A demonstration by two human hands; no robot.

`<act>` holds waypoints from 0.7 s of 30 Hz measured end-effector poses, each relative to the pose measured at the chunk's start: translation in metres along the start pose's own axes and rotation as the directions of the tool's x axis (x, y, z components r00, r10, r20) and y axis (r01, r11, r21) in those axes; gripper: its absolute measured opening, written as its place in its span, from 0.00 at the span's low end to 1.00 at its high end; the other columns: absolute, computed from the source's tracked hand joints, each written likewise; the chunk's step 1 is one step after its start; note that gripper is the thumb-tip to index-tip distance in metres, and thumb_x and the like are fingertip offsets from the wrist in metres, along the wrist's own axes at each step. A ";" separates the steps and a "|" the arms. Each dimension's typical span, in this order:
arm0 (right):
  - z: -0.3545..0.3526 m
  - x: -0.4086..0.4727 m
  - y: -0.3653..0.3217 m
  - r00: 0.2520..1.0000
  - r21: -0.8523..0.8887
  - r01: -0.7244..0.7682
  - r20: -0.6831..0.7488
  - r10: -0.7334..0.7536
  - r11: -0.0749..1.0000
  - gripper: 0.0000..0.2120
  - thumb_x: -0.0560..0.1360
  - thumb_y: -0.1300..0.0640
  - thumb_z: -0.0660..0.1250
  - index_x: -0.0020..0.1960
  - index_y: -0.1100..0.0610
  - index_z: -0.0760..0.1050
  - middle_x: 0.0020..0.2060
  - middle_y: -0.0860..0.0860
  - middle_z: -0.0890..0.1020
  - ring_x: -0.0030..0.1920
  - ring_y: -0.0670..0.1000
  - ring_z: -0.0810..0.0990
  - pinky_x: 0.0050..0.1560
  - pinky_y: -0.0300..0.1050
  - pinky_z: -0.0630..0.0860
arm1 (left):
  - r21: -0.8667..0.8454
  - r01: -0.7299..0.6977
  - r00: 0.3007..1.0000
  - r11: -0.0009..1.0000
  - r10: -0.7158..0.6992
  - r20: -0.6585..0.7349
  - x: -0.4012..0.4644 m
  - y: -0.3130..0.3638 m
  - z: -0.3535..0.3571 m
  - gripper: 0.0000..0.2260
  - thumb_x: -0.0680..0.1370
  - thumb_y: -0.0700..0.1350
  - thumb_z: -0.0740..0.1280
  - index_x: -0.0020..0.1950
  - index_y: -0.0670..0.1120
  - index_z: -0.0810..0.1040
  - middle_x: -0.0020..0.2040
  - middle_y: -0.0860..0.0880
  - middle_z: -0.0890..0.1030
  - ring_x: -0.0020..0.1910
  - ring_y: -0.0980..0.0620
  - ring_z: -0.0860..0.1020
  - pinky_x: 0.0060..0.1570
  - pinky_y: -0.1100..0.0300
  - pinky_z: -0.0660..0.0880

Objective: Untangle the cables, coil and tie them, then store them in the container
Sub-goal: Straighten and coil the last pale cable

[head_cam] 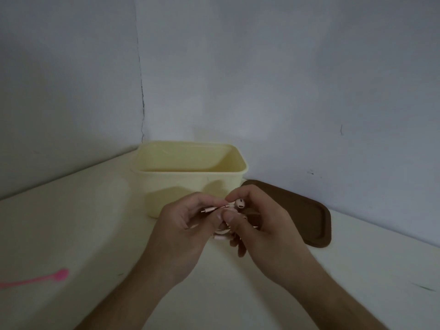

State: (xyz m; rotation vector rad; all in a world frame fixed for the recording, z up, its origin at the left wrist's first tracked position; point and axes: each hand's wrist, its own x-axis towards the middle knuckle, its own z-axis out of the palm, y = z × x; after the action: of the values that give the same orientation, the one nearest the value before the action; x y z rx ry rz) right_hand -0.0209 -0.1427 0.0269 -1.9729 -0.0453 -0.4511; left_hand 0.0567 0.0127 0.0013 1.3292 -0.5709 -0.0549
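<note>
Both forearms enter from the bottom edge of the frame and converge at centre, just below mid-height. The left hand [181, 225] is turned palm inward, fingers curled, with thumb and forefinger pinching the pink plug end of the earphone cable [215, 209]; the metal tip points toward the left of the frame. The right hand [264, 227] faces it, fingers curled round the gathered bundle of cable, thumb pressed across the front; one earbud [239, 203] protrudes above the thumb, beneath the bent forefinger. The two hands touch at the fingertips. More loops of cable show below, between the two palms; their arrangement is not legible. The bundle is held above the table [95, 222], clear of its surface.

Directly behind the hands stands the cream container [188, 182], open-topped, upright, near the corner of the walls. Its visible interior appears empty, though the floor is hidden by the near wall. The brown lid [307, 215] lies flat on the table to the right of the container, partly covered by the right hand. A pink tie [38, 279] lies on the table at lower left, well apart from the hands.
</note>
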 end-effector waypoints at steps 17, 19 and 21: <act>0.009 -0.002 0.003 0.987 0.077 -0.019 -0.157 0.031 0.997 0.06 0.83 0.62 0.69 0.47 0.57 0.78 0.31 0.51 0.82 0.28 0.49 0.80 0.30 0.40 0.74 | -0.066 0.061 0.997 0.996 -0.063 -0.038 -0.004 -0.001 -0.001 0.08 0.75 0.35 0.75 0.53 0.41 0.88 0.43 0.40 0.88 0.41 0.48 0.87 0.45 0.60 0.82; 0.011 -0.002 0.002 0.982 0.072 -0.024 -0.188 0.037 0.997 0.06 0.82 0.63 0.69 0.46 0.57 0.78 0.30 0.51 0.81 0.28 0.50 0.80 0.30 0.40 0.74 | -0.089 0.061 0.998 0.994 -0.062 -0.007 -0.005 -0.001 0.000 0.10 0.73 0.36 0.76 0.55 0.40 0.87 0.45 0.40 0.88 0.44 0.46 0.87 0.49 0.54 0.84; 0.010 -0.003 0.002 0.982 0.080 -0.037 -0.181 0.051 0.996 0.06 0.82 0.63 0.70 0.45 0.57 0.79 0.31 0.53 0.82 0.29 0.53 0.81 0.30 0.44 0.75 | -0.063 0.040 0.999 0.997 -0.041 -0.012 -0.005 -0.004 -0.002 0.09 0.75 0.34 0.75 0.54 0.40 0.87 0.43 0.40 0.88 0.41 0.48 0.86 0.47 0.55 0.84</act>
State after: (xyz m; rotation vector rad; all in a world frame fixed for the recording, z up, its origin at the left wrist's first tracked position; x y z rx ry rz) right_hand -0.0198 -0.1338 0.0207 -1.8465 0.0959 -0.5912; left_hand 0.0542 0.0153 -0.0044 1.2791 -0.5268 -0.0964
